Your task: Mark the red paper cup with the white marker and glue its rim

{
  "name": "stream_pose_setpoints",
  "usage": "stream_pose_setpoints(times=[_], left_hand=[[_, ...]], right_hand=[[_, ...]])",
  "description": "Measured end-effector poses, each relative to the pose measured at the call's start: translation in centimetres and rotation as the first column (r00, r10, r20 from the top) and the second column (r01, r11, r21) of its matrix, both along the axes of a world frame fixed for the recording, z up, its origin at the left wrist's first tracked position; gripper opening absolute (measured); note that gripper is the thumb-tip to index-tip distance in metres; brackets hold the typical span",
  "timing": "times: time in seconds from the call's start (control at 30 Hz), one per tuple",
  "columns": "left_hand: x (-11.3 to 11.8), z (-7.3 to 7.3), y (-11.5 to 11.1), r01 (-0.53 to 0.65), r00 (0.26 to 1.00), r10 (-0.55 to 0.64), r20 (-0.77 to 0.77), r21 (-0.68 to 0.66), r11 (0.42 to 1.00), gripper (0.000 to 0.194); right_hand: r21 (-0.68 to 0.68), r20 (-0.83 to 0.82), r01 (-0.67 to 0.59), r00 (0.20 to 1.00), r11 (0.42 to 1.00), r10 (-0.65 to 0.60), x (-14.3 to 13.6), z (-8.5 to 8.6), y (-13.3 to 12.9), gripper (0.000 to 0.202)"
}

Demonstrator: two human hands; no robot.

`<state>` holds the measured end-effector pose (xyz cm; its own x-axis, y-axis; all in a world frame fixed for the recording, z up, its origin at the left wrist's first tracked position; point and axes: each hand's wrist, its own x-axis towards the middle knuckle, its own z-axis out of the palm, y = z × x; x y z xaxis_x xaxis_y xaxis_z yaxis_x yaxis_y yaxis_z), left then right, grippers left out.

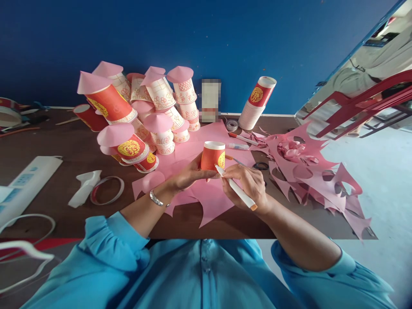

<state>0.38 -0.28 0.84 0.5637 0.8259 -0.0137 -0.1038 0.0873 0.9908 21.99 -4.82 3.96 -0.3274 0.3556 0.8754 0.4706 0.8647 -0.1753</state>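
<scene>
My left hand point(189, 174) is closed around the lower part of a red paper cup point(209, 159) with a yellow printed emblem, held above pink paper sheets. In my right hand point(246, 182) is a slim white pen-like tool point(240, 193) with an orange end. Its pale tip meets the cup's lower right side, close to the left fingertips; I cannot tell its exact kind. Just behind the right hand lies a thin orange and blue stick point(233, 159), partly hidden by the fingers. Black finger loops point(260, 166), like scissor handles, show beside that hand.
Paper-cup towers with pink cone roofs point(157, 124) crowd the left back. A tall cup stack point(252, 113) stands at the right back. Cut pink scraps point(305, 167) cover the right side. A tape roll point(107, 191) and a white power strip point(27, 184) lie left; a blue wall point(225, 43) rises behind.
</scene>
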Motion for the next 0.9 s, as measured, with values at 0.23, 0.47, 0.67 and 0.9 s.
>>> stream_pose_setpoints(times=[0.23, 0.47, 0.67, 0.9], left_hand=[[0.05, -0.25, -0.10, 0.007, 0.998, -0.004, 0.068, -0.042, 0.999, 0.066], [0.08, -0.45, 0.04, 0.016, 0.992, -0.009, 0.125, -0.052, 0.999, 0.064], [0.16, -0.46, -0.02, -0.017, 0.993, 0.024, 0.117, -0.054, 0.998, 0.046], [0.46, 0.20, -0.09, 0.006, 0.990, -0.001, 0.141, -0.031, 0.999, 0.035]], right_hand=[[-0.002, -0.013, -0.003, 1.000, 1.000, 0.003, -0.16, -0.09, -0.03, 0.021], [-0.010, -0.001, 0.029, 1.000, 1.000, -0.029, 0.10, -0.33, -0.04, 0.019], [-0.011, 0.008, 0.036, 0.999, 0.999, -0.036, 0.22, -0.01, -0.11, 0.020], [0.001, 0.008, 0.048, 0.999, 0.999, -0.048, 0.31, 0.06, -0.08, 0.017]])
